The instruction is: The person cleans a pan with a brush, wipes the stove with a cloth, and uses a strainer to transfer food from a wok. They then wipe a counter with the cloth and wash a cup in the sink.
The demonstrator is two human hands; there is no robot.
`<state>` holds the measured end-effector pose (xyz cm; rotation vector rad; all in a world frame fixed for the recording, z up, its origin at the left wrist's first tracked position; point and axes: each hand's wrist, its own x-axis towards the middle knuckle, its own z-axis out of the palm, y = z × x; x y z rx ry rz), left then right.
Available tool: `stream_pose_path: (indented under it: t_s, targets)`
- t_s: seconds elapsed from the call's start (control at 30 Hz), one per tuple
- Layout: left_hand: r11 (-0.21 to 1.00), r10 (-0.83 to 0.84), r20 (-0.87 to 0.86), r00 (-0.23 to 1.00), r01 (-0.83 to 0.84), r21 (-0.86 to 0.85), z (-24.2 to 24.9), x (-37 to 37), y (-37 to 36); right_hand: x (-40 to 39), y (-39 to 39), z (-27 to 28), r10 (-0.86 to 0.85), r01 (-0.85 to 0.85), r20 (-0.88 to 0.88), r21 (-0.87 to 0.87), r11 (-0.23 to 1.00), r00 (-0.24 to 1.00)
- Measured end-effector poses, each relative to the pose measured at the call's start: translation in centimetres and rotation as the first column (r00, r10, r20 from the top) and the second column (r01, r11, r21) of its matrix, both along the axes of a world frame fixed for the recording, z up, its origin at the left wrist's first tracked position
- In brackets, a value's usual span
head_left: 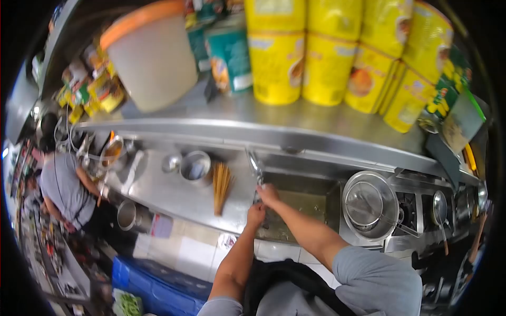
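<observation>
Both of my hands are close together at the left edge of the steel sink, which has cloudy water in its basin. My right hand is closed just below the metal faucet; what its fingers hold is too small to make out. Slightly lower and to the left, my left hand is closed too, its contents hidden. A fan of thin brown sticks lies on the steel counter left of my hands. Beside the sticks stands a metal pot.
A large pot with a strainer sits right of the sink, near stove burners. The overhead shelf carries yellow pouches and a bucket. A person in grey stands at far left. A blue bin is below.
</observation>
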<state>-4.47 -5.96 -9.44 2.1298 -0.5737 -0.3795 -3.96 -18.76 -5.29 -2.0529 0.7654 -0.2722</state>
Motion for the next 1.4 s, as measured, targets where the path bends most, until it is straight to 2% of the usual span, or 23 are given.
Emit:
stream_pose_path:
  t_s: [0.13, 0.2, 0.23, 0.3, 0.33, 0.37, 0.43, 0.57, 0.63, 0.67, 0.73, 0.87, 0.93, 1.03, 1.1, 1.17, 1.2, 1.23, 1.27, 1.3, 1.33, 1.37, 1.4]
  targets:
    - [0.974, -0.224, 0.031, 0.974, 0.225, -0.019, 4.3, 3.5, -2.5, -2.7, -1.2, -0.8, 0.063, -0.064, -0.02, -0.104, 0.992, 0.998]
    - [0.957, -0.278, 0.092, 0.956, 0.284, -0.056, 3.5, 4.9, -3.4, -1.9, -2.6, -5.4, -0.058, -0.147, 0.506, 0.356, 0.923, 0.86]
    - [0.954, -0.287, 0.105, 0.952, 0.294, -0.056, 4.1, 5.2, -3.7, -2.7, -2.6, -4.2, -0.065, -0.141, 0.517, 0.351, 0.926, 0.854]
    - [0.979, -0.134, -0.13, 0.982, 0.11, -0.174, 4.4, 5.2, -3.6, -5.7, -0.9, -0.9, 0.064, -0.211, 0.449, 0.286, 0.935, 0.891]
    - [0.924, -0.184, -0.312, 0.932, 0.056, -0.378, 3.0, 5.3, -3.8, -6.3, -0.3, -0.3, 0.01, -0.124, 0.412, 0.251, 0.96, 0.911]
    - [0.925, -0.185, -0.31, 0.933, 0.059, -0.376, 1.5, 6.3, -3.7, -6.9, -0.5, -0.1, 0.008, -0.123, 0.414, 0.252, 0.96, 0.91]
    - [0.934, -0.14, -0.304, 0.942, 0.024, -0.357, -1.0, 8.1, -3.3, -7.8, -0.7, -0.7, 0.13, -0.134, 0.036, 0.101, 0.986, 0.991]
    - [0.961, 0.088, -0.184, 0.979, -0.132, -0.243, 1.4, 7.1, -2.2, -6.0, 2.5, -0.5, -0.006, -0.026, 0.254, 0.122, 0.992, 0.967]
    - [0.936, 0.261, -0.17, 0.95, -0.292, -0.198, 1.8, 5.4, -3.7, -3.3, 3.3, -4.6, -0.344, 0.32, 0.321, 0.129, 0.939, 0.882]
    - [0.938, 0.251, -0.161, 0.955, -0.281, -0.205, 2.4, 4.9, -4.3, -2.6, 3.2, -4.2, -0.351, 0.327, 0.332, 0.128, 0.936, 0.875]
    - [0.999, 0.023, 0.14, 0.99, -0.019, -0.031, 3.4, 4.2, -4.9, -1.6, 3.6, -3.1, -0.631, 0.484, -0.014, 0.653, 0.582, 0.776]
    - [0.989, 0.148, -0.09, 0.985, -0.146, 0.029, 2.3, 6.6, -5.0, -0.2, 2.8, -3.7, -0.466, 0.449, -0.158, 0.643, 0.621, 0.871]
    - [0.998, -0.059, 0.212, 0.975, 0.061, -0.004, 0.4, 6.1, -5.8, -0.3, 0.5, -9.0, -0.491, 0.314, -0.123, 0.892, 0.327, 0.862]
    - [0.997, 0.074, 0.116, 0.991, -0.071, -0.028, 3.9, 3.2, -6.5, 0.4, -2.2, -14.7, -0.537, 0.181, -0.003, 0.943, 0.278, 0.843]
    - [0.997, -0.013, 0.183, 0.983, 0.0, 0.074, 0.0, 5.7, -5.9, -1.5, -1.8, -10.0, -0.439, 0.297, -0.084, 0.845, 0.444, 0.895]
    - [0.992, -0.129, -0.16, 0.979, 0.129, -0.008, -1.6, 7.2, -5.1, -3.7, -1.2, -6.7, -0.289, 0.373, -0.236, 0.587, 0.719, 0.928]
    - [0.998, -0.061, -0.111, 0.992, 0.057, -0.041, -1.7, 6.8, -5.4, -4.7, -1.1, -5.4, -0.196, 0.317, -0.287, 0.473, 0.822, 0.938]
    - [0.998, -0.061, -0.115, 0.991, 0.057, -0.038, -1.8, 6.5, -5.5, -5.7, -1.4, -6.7, 0.039, 0.041, -0.244, 0.315, 0.948, 0.969]
    - [0.986, -0.152, -0.197, 0.968, 0.162, 0.035, -1.4, 6.2, -5.5, -6.7, -0.8, -6.2, 0.036, 0.046, -0.242, 0.324, 0.945, 0.97]
    - [0.957, -0.237, -0.275, 0.932, 0.272, 0.097, -0.4, 6.0, -5.6, -7.3, -0.3, -5.1, 0.061, -0.062, 0.012, 0.272, 0.96, 0.998]
    - [0.984, -0.166, -0.035, 0.985, 0.168, 0.051, 0.3, 4.9, -5.7, -7.2, -0.2, -3.9, 0.097, -0.149, 0.263, 0.184, 0.972, 0.96]
    - [0.983, -0.176, -0.033, 0.984, 0.177, 0.045, 1.5, 5.3, -5.5, -6.7, -0.8, -3.6, 0.09, -0.14, 0.263, 0.178, 0.974, 0.961]
    - [0.968, -0.25, 0.008, 0.968, 0.25, -0.019, 2.3, 6.2, -5.3, -6.7, -1.7, -3.6, 0.168, -0.177, 0.091, 0.104, 0.979, 0.982]
